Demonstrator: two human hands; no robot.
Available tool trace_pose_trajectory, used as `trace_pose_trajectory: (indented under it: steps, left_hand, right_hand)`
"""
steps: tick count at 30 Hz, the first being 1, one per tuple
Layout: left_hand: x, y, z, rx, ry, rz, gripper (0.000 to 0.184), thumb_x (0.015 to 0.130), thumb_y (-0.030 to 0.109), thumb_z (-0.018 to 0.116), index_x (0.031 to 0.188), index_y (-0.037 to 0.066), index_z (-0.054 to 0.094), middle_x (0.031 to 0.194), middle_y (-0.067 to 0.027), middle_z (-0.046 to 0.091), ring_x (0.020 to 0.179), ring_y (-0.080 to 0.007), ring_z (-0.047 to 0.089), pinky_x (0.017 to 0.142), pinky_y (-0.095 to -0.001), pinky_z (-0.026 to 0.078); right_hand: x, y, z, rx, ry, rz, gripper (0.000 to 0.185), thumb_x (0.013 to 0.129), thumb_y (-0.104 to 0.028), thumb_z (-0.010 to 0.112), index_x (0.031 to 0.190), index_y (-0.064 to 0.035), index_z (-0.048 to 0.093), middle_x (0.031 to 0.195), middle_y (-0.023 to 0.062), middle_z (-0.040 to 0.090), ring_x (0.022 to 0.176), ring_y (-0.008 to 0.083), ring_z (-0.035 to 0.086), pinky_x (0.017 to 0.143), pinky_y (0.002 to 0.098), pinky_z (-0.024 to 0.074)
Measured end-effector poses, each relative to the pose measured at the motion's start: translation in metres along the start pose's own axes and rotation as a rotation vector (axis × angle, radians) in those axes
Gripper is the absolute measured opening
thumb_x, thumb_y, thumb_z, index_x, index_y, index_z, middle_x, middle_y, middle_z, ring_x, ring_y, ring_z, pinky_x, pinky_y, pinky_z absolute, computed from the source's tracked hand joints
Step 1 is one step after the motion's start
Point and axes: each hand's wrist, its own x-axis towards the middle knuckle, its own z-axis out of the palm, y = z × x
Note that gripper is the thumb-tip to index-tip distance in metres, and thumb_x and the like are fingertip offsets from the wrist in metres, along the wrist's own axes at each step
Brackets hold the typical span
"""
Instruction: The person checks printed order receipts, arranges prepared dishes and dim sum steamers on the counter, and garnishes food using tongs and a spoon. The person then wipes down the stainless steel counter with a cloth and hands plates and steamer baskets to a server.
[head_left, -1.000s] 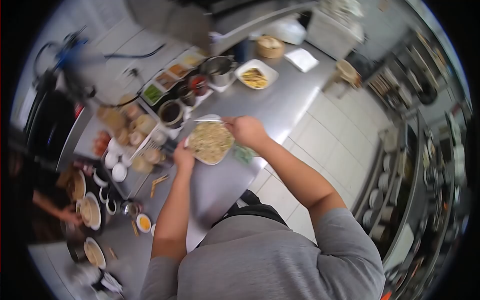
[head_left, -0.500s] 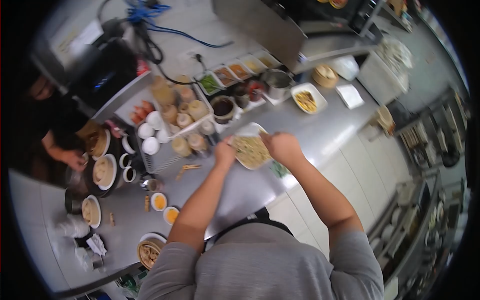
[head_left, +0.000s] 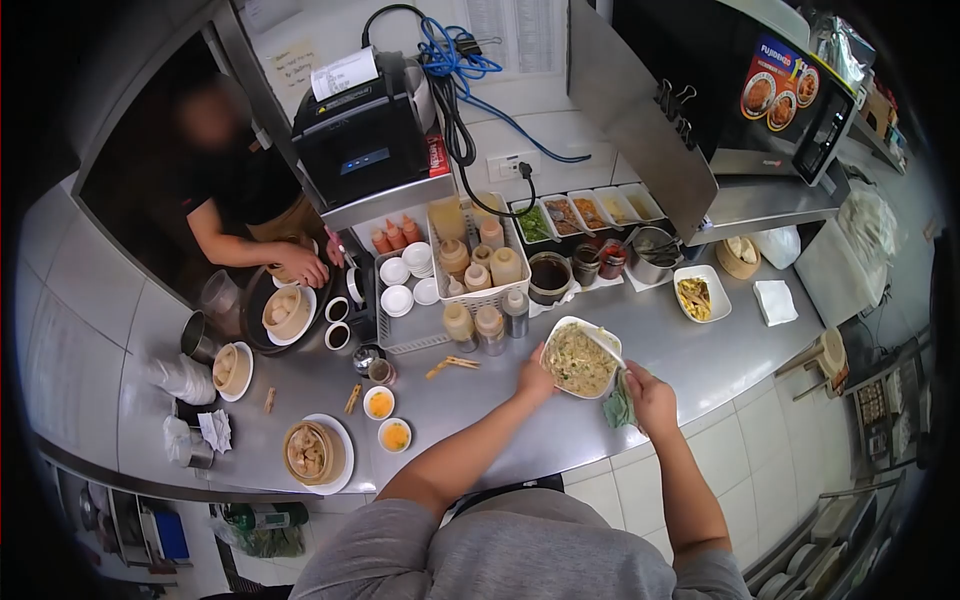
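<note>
A white square bowl (head_left: 549, 352) of fried rice (head_left: 580, 362) flecked with green sits near the front edge of the steel counter. My left hand (head_left: 537, 380) grips its left rim. Closed around a pale spoon (head_left: 608, 347), my right hand (head_left: 652, 403) is just off the bowl's right corner; the spoon's far end reaches over the rice. A crumpled green cloth (head_left: 619, 404) lies between the bowl and my right hand.
Behind the bowl are sauce bottles (head_left: 480, 265) in a white basket and topping trays (head_left: 535, 224). A second bowl (head_left: 714, 301) stands right. Dumpling steamers (head_left: 290, 455), egg cups (head_left: 394, 436) and clothespins (head_left: 352, 399) are left. A co-worker's hands (head_left: 300, 262) touch a steamer across the counter.
The camera view has swung, so the counter appears farther right. My right hand has drawn back from over the bowl to beyond its right corner, exposing the spoon. My left hand stays on the rim.
</note>
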Motion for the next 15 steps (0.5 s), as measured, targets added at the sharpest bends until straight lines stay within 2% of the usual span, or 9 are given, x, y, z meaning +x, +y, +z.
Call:
trace_pose_trajectory:
  steps: [1,4,7,9,11,14,15]
  left_hand:
    - [-0.006,-0.001,0.002,-0.079,-0.009,-0.022,0.064,0.083,-0.006,0.042,0.141,0.018,0.027,0.113,-0.0085,0.052,0.094,-0.0222,0.059,0.062,-0.0294,0.054]
    - [-0.023,-0.003,0.014,-0.290,0.029,-0.138,0.055,0.083,-0.004,0.044,0.134,0.013,0.032,0.114,-0.0078,0.052,0.096,-0.0218,0.058,0.070,-0.0307,0.054]
    - [-0.057,0.022,0.028,-0.416,0.086,-0.279,0.044,0.081,-0.006,0.045,0.122,0.009,0.041,0.111,-0.0087,0.054,0.097,-0.0216,0.058,0.073,-0.0321,0.054]
    - [-0.055,0.003,0.036,-0.505,0.046,-0.249,0.044,0.077,-0.009,0.044,0.117,0.007,0.042,0.111,-0.0096,0.054,0.099,-0.0226,0.057,0.077,-0.0332,0.053]
    - [-0.059,-0.007,0.042,-0.605,-0.012,-0.246,0.047,0.072,-0.012,0.042,0.116,0.005,0.042,0.111,-0.0105,0.054,0.100,-0.0240,0.056,0.081,-0.0347,0.052]
    - [-0.067,-0.006,0.051,-0.731,-0.108,-0.279,0.054,0.067,-0.015,0.039,0.118,0.003,0.041,0.111,-0.0113,0.053,0.102,-0.0260,0.055,0.086,-0.0378,0.049]
    - [-0.067,-0.006,0.051,-0.743,-0.141,-0.295,0.055,0.066,-0.015,0.039,0.119,0.002,0.040,0.111,-0.0114,0.053,0.103,-0.0263,0.055,0.088,-0.0389,0.048]
  right_hand:
    - [-0.004,0.001,0.001,0.066,0.041,0.047,0.027,0.088,-0.024,0.053,0.111,-0.0134,0.062,0.081,0.0186,0.064,0.076,0.0336,0.063,0.068,0.0383,0.0489]
    - [-0.015,0.013,0.021,0.086,0.076,0.185,0.028,0.088,-0.024,0.052,0.114,-0.0141,0.060,0.083,0.0180,0.065,0.078,0.0325,0.063,0.068,0.0362,0.0487]
    - [-0.028,0.005,0.039,-0.064,0.168,-0.070,0.029,0.089,-0.024,0.052,0.115,-0.0142,0.060,0.084,0.0181,0.065,0.078,0.0320,0.063,0.074,0.0405,0.0461]
    - [-0.029,0.007,0.041,0.155,0.084,0.081,0.030,0.089,-0.025,0.052,0.116,-0.0155,0.059,0.087,0.0162,0.065,0.083,0.0297,0.063,0.079,0.0452,0.0409]
    - [-0.030,-0.013,0.023,0.017,0.089,0.254,0.028,0.085,-0.015,0.057,0.113,-0.0120,0.061,0.087,0.0181,0.065,0.079,0.0321,0.063,0.082,0.0408,0.0420]
    - [-0.046,-0.004,0.043,-0.072,0.275,-0.039,0.028,0.087,-0.017,0.055,0.114,-0.0103,0.060,0.085,0.0176,0.065,0.081,0.0286,0.063,0.086,0.0398,0.0384]
    - [-0.046,-0.001,0.045,-0.016,0.279,-0.022,0.029,0.087,-0.018,0.055,0.114,-0.0099,0.060,0.084,0.0175,0.066,0.082,0.0280,0.063,0.087,0.0395,0.0381]
